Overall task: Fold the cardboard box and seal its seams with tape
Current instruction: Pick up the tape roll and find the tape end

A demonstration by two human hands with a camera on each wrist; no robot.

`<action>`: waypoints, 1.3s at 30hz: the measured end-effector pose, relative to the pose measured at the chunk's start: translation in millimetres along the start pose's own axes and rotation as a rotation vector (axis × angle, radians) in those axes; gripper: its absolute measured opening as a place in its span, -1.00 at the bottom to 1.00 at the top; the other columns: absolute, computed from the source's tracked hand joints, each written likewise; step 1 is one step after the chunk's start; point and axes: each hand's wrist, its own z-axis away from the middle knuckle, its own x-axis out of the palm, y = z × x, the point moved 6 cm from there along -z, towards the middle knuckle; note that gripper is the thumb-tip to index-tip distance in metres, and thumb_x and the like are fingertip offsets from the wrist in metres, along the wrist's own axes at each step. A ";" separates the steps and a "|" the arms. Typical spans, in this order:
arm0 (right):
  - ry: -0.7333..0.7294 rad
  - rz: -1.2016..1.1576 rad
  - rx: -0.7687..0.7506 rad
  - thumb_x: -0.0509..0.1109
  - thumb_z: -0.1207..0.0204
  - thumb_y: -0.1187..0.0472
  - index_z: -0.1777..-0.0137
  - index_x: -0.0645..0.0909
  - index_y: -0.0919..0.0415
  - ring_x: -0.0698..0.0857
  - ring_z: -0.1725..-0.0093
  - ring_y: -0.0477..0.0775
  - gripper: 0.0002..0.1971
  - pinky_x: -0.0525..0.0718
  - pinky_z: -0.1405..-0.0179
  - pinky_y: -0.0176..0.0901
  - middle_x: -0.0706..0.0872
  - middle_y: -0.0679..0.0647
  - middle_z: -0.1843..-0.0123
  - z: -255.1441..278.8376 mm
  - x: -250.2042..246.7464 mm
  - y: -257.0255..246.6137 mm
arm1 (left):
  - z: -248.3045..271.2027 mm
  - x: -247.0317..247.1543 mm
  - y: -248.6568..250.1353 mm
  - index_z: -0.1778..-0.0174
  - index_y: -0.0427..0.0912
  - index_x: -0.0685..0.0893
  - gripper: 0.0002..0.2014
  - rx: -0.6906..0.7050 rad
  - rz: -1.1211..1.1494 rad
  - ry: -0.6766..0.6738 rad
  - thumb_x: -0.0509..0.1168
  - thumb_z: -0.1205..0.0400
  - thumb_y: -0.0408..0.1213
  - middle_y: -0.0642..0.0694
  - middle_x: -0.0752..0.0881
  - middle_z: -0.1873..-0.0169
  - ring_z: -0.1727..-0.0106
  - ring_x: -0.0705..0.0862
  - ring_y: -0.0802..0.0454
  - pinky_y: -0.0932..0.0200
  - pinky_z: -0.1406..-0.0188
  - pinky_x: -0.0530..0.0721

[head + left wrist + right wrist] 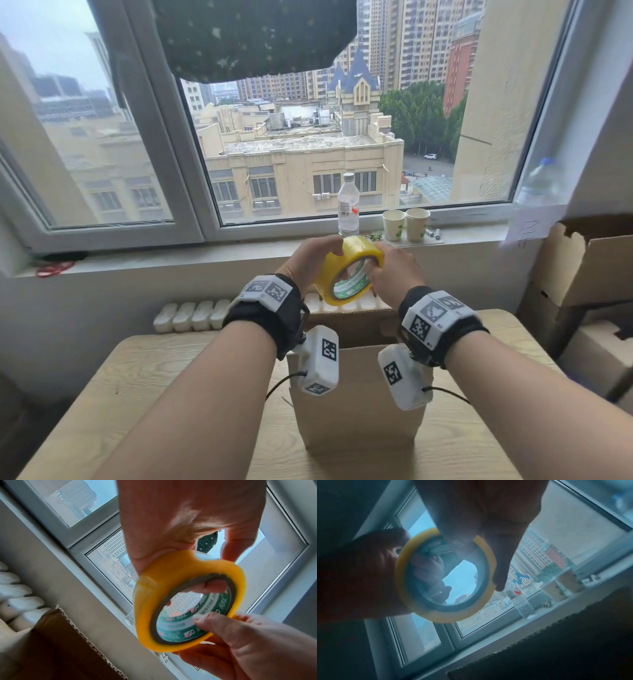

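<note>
A yellow tape roll (347, 270) with a green printed core is held up in the air above the brown cardboard box (356, 404), which stands on the wooden table (171, 394). My left hand (310, 260) grips the roll (185, 601) from the left, with fingers curled into the core. My right hand (394, 274) pinches the roll's right side, thumb inside the core and fingers on the outer band. In the right wrist view the roll (445, 574) shows dimly between both hands. The box's open flap edge (72, 632) lies below.
On the windowsill (205, 253) stand a clear water bottle (348, 205), two paper cups (406, 224) and red rubber bands (54, 269). A white radiator (191, 315) sits behind the table. More cardboard boxes (589, 260) are stacked at the right.
</note>
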 end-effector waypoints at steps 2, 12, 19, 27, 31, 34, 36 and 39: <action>0.014 0.043 -0.035 0.24 -0.60 0.17 -0.24 0.60 0.06 0.65 -0.16 0.23 -0.75 0.54 -0.16 -0.03 0.74 0.14 -0.10 3.2 -4.9 -5.7 | 2.8 3.0 3.8 0.28 -0.29 0.52 -0.85 0.003 -0.024 -0.008 0.18 -0.57 -0.30 -0.25 0.56 0.42 0.45 0.52 -0.09 0.18 0.30 0.53; 0.036 0.061 -0.044 0.26 -0.61 0.17 -0.36 0.57 -0.03 0.66 -0.20 0.22 -0.67 0.54 -0.21 -0.05 0.75 0.12 -0.18 8.7 -19.1 -7.3 | -1.2 13.6 6.8 0.12 -0.26 0.53 -0.55 0.002 -0.101 -0.019 0.30 -0.14 -0.10 -0.28 0.58 0.20 0.20 0.55 -0.15 -0.04 -0.03 0.49; 0.043 -0.035 0.016 0.27 -0.60 0.15 -0.34 0.60 -0.10 0.67 -0.18 0.19 -0.67 0.57 -0.22 -0.06 0.76 0.07 -0.15 8.8 -24.6 1.4 | -10.3 19.6 3.6 0.12 -0.23 0.52 -0.44 0.002 -0.089 -0.044 0.31 0.01 -0.03 -0.24 0.49 0.11 0.05 0.44 -0.16 -0.09 -0.03 0.41; 0.016 -0.260 0.104 0.28 -0.57 0.17 0.08 0.71 0.01 0.72 0.01 0.16 -0.84 0.67 -0.12 0.06 0.77 0.04 0.12 2.2 -20.6 17.2 | -4.9 19.2 12.5 0.07 -0.21 0.54 -0.52 0.022 -0.043 -0.040 0.33 -0.14 -0.06 -0.25 0.53 0.11 0.06 0.49 -0.17 -0.09 -0.06 0.46; -0.040 -0.509 0.174 0.30 -0.52 0.10 0.25 0.69 0.02 0.79 0.10 0.26 -0.83 0.77 0.05 0.26 0.80 0.21 0.11 -2.3 -14.2 26.1 | -7.1 18.0 11.8 0.01 -0.22 0.53 -0.42 0.029 0.006 -0.062 0.37 -0.07 -0.05 -0.27 0.52 0.08 0.03 0.50 -0.20 -0.13 -0.08 0.46; -0.084 -0.718 0.262 0.26 -0.64 0.32 0.10 0.61 0.25 0.77 0.14 0.25 -0.87 0.82 0.27 0.15 0.72 0.36 -0.02 4.2 -14.6 26.2 | -1.1 21.7 17.3 -0.04 -0.26 0.50 -0.45 0.057 0.025 -0.093 0.35 -0.15 -0.11 -0.28 0.53 0.09 0.04 0.50 -0.20 -0.10 -0.06 0.46; -0.096 -0.802 0.286 0.23 -0.65 0.38 0.03 0.57 0.32 0.73 0.11 0.27 -0.91 0.81 0.44 0.00 0.67 0.38 -0.05 6.2 -14.0 28.2 | 3.5 26.2 20.5 -0.04 -0.31 0.48 -0.55 0.083 0.027 -0.123 0.27 -0.26 -0.18 -0.29 0.56 0.16 0.10 0.53 -0.19 -0.06 -0.04 0.47; -0.115 -0.844 0.317 0.23 -0.64 0.40 0.00 0.57 0.34 0.72 0.09 0.30 -0.92 0.81 0.42 -0.02 0.67 0.42 -0.09 8.9 -13.6 33.2 | 5.6 29.7 20.2 -0.04 -0.32 0.47 -0.58 0.094 0.028 -0.140 0.24 -0.29 -0.20 -0.29 0.56 0.19 0.16 0.56 -0.17 -0.03 -0.02 0.50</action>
